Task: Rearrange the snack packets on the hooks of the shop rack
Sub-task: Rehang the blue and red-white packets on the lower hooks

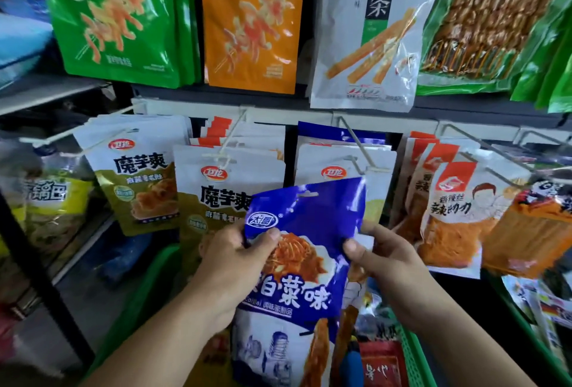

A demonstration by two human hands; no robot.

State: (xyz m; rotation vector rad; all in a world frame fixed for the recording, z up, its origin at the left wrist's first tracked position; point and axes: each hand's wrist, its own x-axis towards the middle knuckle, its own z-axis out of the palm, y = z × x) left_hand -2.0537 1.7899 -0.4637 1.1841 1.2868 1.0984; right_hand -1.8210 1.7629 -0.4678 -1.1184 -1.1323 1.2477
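The rack [278,112] is filling my view, with packets [458,213] hanging in rows from it. I am holding a blue packet [312,219] upright before the lower row, just below a wire hook [356,146] and not on it. My left hand [235,259] is pinching its left edge, my right hand [380,253] its right edge.

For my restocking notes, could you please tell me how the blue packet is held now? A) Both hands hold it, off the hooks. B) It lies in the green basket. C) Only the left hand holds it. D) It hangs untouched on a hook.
A: the left hand and right hand each pinch a side of the blue packet, clear of the hooks.
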